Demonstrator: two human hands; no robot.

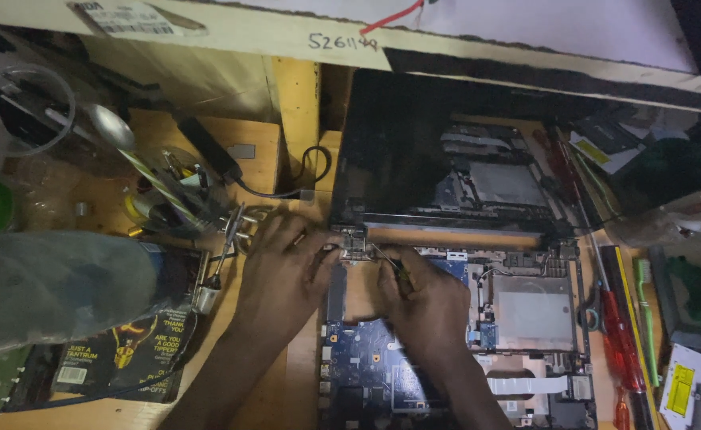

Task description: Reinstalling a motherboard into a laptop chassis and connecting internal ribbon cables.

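Left hand [283, 263] rests palm down at the left rear corner of the opened laptop [454, 318], fingers curled against the metal hinge [353, 241]; whether they pinch it or only press on it cannot be told. Right hand [422, 306] is closed around a small tool [401, 275] with a dark handle, its tip angled up and left toward the same hinge. The two hands are close together, the hinge between them. The laptop lies flat on the table [243, 374] with its bottom cover off, long axis running left to right, the blue circuit board [366, 374] exposed under the right wrist and a silver drive [535, 310] just to the right of it. The dark screen [438, 151] stands up at the rear, facing the person. Right of the laptop, red-handled screwdrivers [617, 334] lie lengthwise, pointing away from the person, a green tool [645, 306] beside them. At the far right edge lies a flat grey part with a yellow rectangular label [679, 381]. Left of the left hand, a dark printed card [139, 350] with yellow lettering lies on the table, partly under a clear plastic bag [48, 287]. A white barcode sticker [135, 17] sits on the wooden shelf edge at top left.
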